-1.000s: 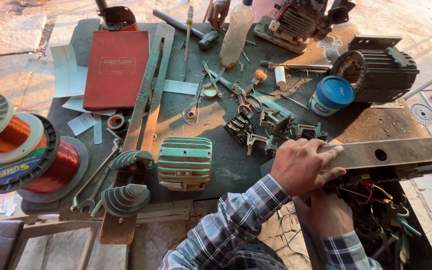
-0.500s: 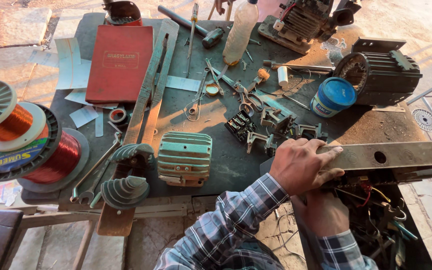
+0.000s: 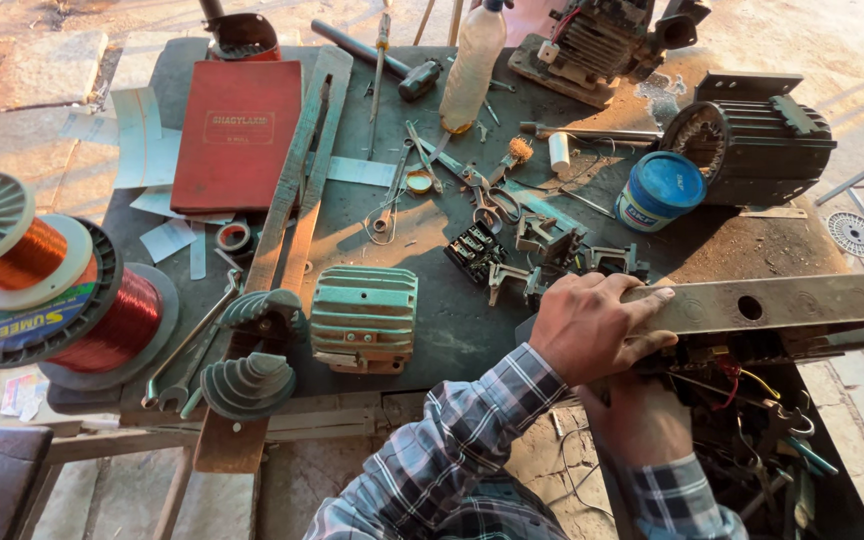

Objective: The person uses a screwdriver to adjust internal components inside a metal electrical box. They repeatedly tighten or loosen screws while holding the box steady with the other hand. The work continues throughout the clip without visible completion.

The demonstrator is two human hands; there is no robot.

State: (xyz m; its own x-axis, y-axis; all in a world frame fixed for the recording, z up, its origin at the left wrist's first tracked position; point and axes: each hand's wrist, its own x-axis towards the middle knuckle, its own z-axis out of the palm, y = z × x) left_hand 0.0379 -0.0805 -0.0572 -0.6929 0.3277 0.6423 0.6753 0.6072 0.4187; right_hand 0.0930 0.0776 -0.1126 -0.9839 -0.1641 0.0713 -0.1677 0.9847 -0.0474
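The left hand [image 3: 592,330] has its fingers closed over the end of a flat bar [image 3: 772,303] at the desk [image 3: 432,310] edge. The right hand [image 3: 642,420] sits beneath (grip hidden, cannot tell). The bar could slip into the wires [image 3: 742,400] below.

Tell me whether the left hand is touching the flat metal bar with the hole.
Touching. The head view shows the left hand lying on the near end of the flat metal bar, its fingers wrapped over the bar's top edge with no gap.
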